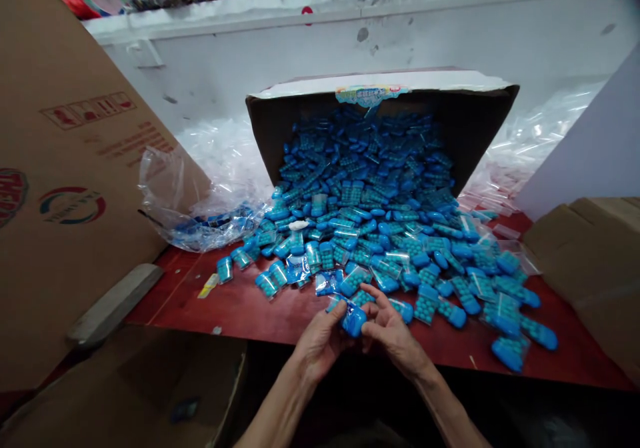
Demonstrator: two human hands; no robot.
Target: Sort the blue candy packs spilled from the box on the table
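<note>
Between my two hands, at the front edge of the red table (240,308), is a small blue packet (353,321). My left hand (323,341) pinches it from the left with the thumb on top. My right hand (393,335) has its thumb and fingers closed round the packet's right side. Just beyond my hands lies a heap of clear packs with blue caps and teal balls (380,235), spilling from a tipped carton (475,88). A dark blue sachet (329,283) rests at the heap's near edge.
A tall cardboard box (75,168) stands at left, a grey bar (115,305) beside it. A clear plastic bag (200,228) holds blue sachets. Below left is an open carton (150,381) with a small dark item inside. Another brown carton (590,268) stands at right.
</note>
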